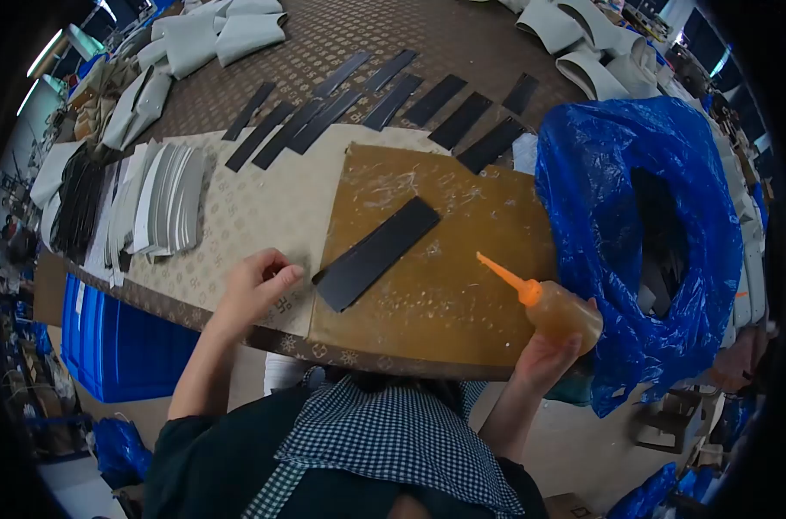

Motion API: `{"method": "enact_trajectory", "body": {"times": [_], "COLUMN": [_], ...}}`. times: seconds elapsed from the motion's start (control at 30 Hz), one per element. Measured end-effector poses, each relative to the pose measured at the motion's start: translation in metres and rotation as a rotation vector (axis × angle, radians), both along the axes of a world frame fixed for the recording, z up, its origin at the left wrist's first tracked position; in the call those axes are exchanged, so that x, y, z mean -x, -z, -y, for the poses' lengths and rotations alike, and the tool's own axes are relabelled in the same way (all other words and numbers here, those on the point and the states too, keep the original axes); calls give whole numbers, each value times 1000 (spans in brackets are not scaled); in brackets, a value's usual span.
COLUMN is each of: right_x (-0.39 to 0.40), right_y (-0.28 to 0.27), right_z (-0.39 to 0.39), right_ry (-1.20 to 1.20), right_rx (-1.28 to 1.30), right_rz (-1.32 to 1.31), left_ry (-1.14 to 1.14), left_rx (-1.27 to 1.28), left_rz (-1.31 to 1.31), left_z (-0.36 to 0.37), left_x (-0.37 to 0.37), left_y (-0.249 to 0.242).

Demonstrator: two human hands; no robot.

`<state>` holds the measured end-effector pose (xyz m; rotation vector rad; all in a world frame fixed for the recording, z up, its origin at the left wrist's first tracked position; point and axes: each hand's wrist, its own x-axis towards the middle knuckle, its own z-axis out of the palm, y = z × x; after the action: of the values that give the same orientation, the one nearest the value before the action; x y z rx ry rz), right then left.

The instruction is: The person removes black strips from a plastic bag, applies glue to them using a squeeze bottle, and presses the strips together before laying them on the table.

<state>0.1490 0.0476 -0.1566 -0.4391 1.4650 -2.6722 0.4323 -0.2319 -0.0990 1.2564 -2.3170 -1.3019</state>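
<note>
My right hand (542, 359) is wrapped round a squeeze glue bottle (570, 317) with amber contents. Its long orange nozzle points up and left over the brown work board (488, 221). On that board a black strip (377, 253) lies at a slant, with what looks like a second layer under its lower left end. Just left of the strip, my left hand (261, 290) is loosely closed, fingers curled and thumb alongside; I see nothing in it. The nozzle tip is apart from the strip.
Several black strips (460, 119) lie in a row along the back. At left stand stacks of white pieces (170, 199) and dark pieces (83, 203). An open blue plastic bag (583, 199) sits at right. Below the table's left edge is a blue crate (120, 342).
</note>
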Motion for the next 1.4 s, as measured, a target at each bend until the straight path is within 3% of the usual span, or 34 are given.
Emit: {"method": "enact_trajectory", "body": {"times": [0.1, 0.17, 0.27, 0.57, 0.7, 0.9, 1.2, 1.4], "right_x": [-1, 3, 6, -28, -34, -39, -42, -42], "right_y": [2, 10, 19, -12, -16, -21, -22, -23], "right_z": [-2, -2, 15, 71, 76, 80, 78, 79], "right_ry": [4, 15, 2, -77, -95, -111, -113, -115], "right_rx": [-10, 22, 45, -192, -219, -240, -264, -269], "right_rz": [-8, -8, 4, -70, -75, -89, -103, -111], "left_ry": [-61, -49, 22, 108, 34, 46, 28, 40], "left_rx": [31, 353, 389, 40, 254, 126, -69, -17], "left_rz": [-87, -100, -26, -65, -60, -70, -328, -251], "left_z": [-30, -44, -46, -13, -30, -10, -6, 4], "left_x": [3, 17, 36, 42, 36, 42, 37, 34], "left_y": [3, 13, 24, 46, 24, 39, 33, 28]}}
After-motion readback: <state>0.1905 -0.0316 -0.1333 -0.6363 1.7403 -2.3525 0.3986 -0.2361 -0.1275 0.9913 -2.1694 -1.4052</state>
